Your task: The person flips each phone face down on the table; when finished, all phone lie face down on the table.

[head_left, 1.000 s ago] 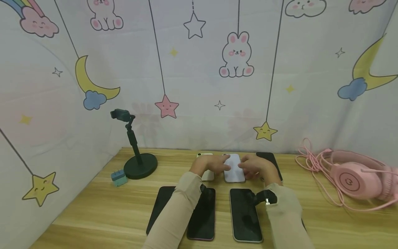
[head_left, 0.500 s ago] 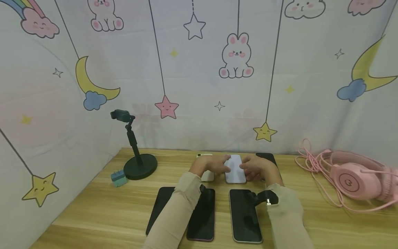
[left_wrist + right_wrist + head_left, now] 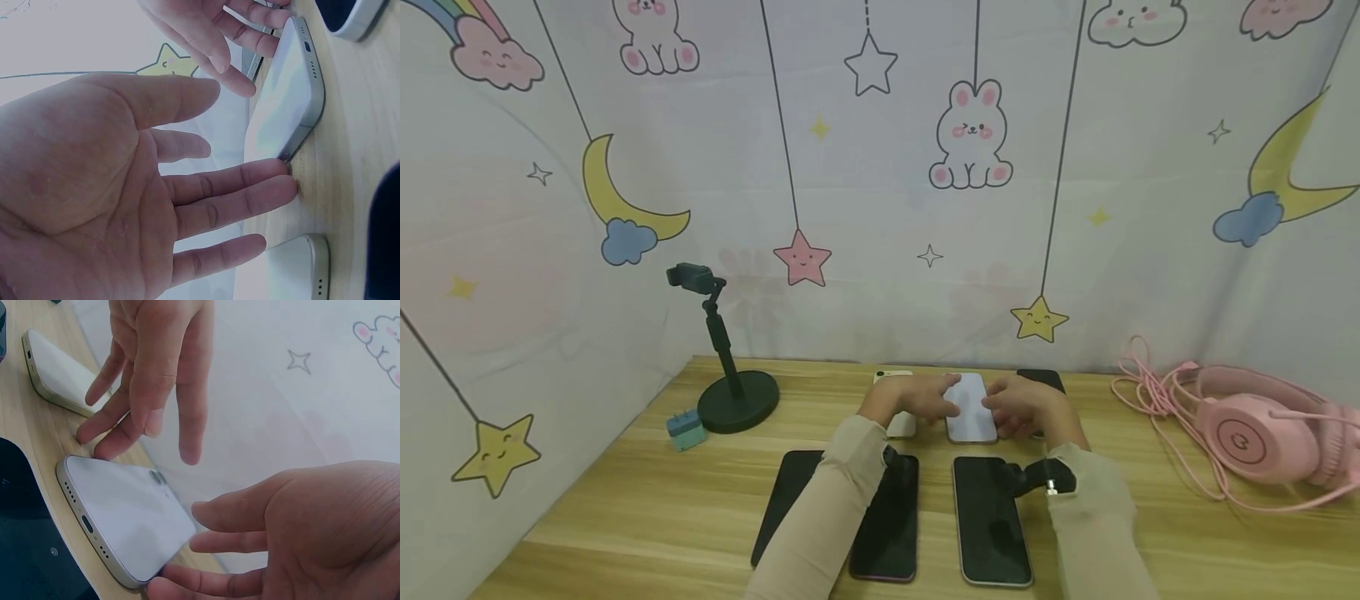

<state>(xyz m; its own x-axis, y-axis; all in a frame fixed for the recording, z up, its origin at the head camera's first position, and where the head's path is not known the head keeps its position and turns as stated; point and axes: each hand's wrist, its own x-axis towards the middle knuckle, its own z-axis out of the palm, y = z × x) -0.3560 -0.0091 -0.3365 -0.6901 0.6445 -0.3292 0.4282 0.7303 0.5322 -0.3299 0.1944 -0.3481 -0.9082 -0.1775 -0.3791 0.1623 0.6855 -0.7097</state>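
While the white phone (image 3: 972, 423) lies on the table (image 3: 625, 508) with its back up, the left hand (image 3: 917, 397) and the right hand (image 3: 1028, 405) sit on either side of it. The fingers of both hands are mostly straight and loose, not curled around anything. In the wrist views, some fingertips of each hand seem to touch the long sides of the white phone, but the thumbs do not hold it.

The white phone is in the back row, between the pale phone (image 3: 901, 427) and the black phone (image 3: 1047, 378). If one hand pushes harder than the other, the white phone could slide or turn crooked. A big push to one side could make it bump the phone there. The low fingers of the left hand are close to the pale phone too, so a small slip could nudge it out of place.

If the white phone were picked up like this, by fingertips only, its sides look smooth and it could slip and drop. If it were pulled back toward the person, it could hit the near phone (image 3: 988, 533). The wrist camera (image 3: 1028, 477) is over that one, and I cannot tell if they touch; a low arm could drag it along.
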